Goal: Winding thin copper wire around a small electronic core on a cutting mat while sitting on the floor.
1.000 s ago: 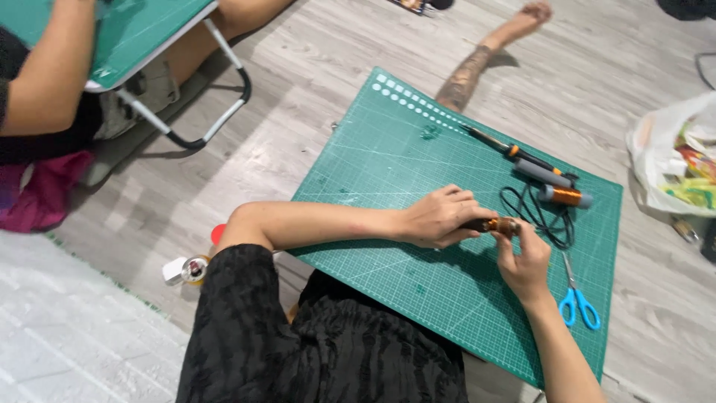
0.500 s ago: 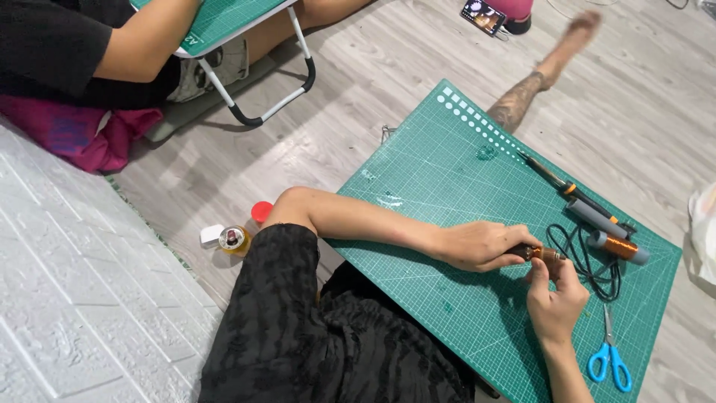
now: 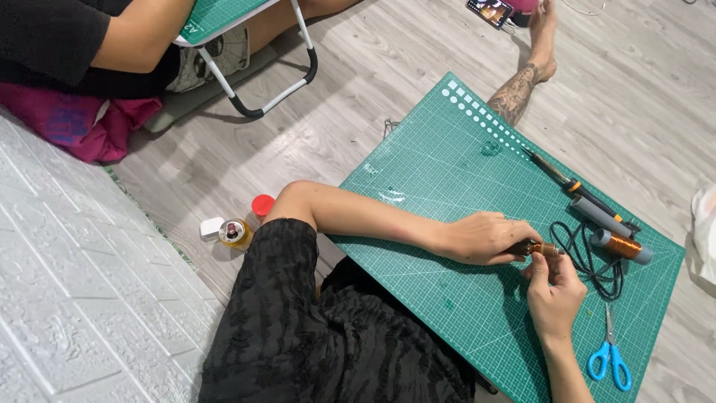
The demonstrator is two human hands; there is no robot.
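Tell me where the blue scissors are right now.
In the head view the blue scissors lie at the lower right corner of the green cutting mat, just right of the right hand and below the black cable.

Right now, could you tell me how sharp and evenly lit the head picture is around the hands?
Head view: soft, even light, no glare on the green cutting mat; left hand and right hand sharp, faint shadows beneath; the small copper-coloured piece between them too tiny to resolve.
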